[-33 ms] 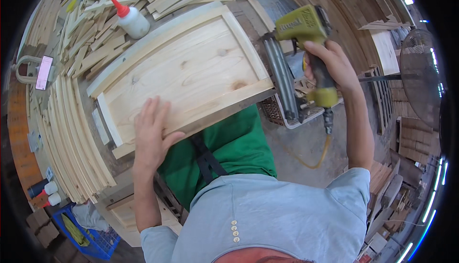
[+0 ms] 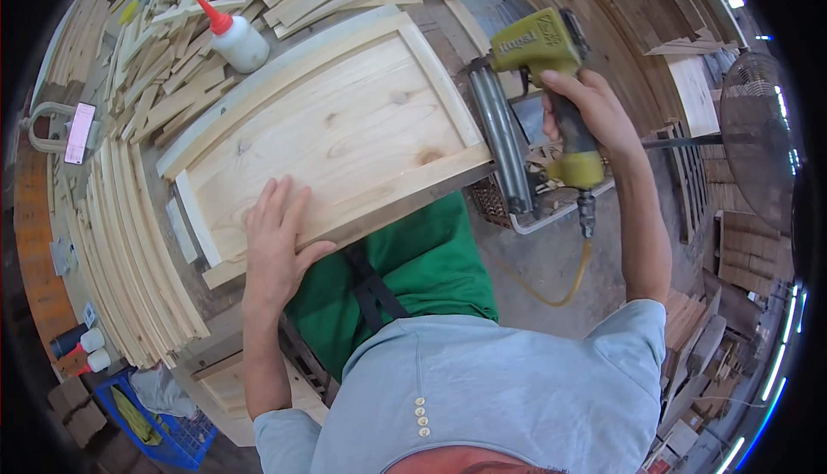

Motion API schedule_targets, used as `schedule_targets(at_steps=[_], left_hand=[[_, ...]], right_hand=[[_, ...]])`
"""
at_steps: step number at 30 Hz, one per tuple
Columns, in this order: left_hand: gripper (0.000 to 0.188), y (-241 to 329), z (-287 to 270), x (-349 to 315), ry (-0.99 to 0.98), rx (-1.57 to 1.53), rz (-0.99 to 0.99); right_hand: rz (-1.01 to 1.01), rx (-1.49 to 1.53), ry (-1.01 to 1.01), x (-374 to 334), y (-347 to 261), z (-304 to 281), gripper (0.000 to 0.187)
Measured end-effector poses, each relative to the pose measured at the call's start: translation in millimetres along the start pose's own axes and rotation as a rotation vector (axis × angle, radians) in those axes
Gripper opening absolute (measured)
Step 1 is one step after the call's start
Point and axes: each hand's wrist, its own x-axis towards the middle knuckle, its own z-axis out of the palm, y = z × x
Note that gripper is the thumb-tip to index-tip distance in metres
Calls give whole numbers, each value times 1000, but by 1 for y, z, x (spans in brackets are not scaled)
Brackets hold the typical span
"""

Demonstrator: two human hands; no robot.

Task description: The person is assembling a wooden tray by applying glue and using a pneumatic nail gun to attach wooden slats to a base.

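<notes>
A pale wooden panel [image 2: 336, 130] with a frame of wooden strips and a curved far side lies on the workbench in front of me. My left hand [image 2: 277, 237] rests flat on its near left corner, fingers stretched out and thumb over the front strip. To the right, my right hand [image 2: 594, 112] is wrapped around the grip of a green pneumatic nail gun [image 2: 538, 43]. The gun is held up beside the panel's right end, with its grey magazine [image 2: 504, 142] toward the panel. A yellowish air hose [image 2: 575, 280] hangs from the base of the grip.
Beyond the panel stands a white glue bottle [image 2: 241, 43] with a red nozzle, near heaped wood offcuts [image 2: 185, 78]. Long strips [image 2: 129, 250] are stacked at left, near a pink-screened phone [image 2: 79, 134]. A basket [image 2: 491, 201] sits below the gun; a fan [image 2: 758, 138] stands far right.
The nail gun and my right hand have shifted slightly left. My left hand has moved a little to the right on the panel, still flat.
</notes>
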Motion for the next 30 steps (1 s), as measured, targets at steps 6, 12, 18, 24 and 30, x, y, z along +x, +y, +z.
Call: schedule_targets(at_steps=[6,12,18,24,30], left_hand=[[67,-11,6,-3,18,15,5],[68,-21,7,-9,37,0,-7],[67,-27,13,-12,55,-49,-15],[66,-34,7,-23,65,-63,-20],[64,-40,3,-28,95,-70,-21]], right_hand=[[93,175,-52,30,11,-1,29],[92,142,-88,37,22,-5,28],[72,208,-92,34,38,-4,29],[106,181,-10,30,26,18,34],[84,102,-49,28,24,17,36]])
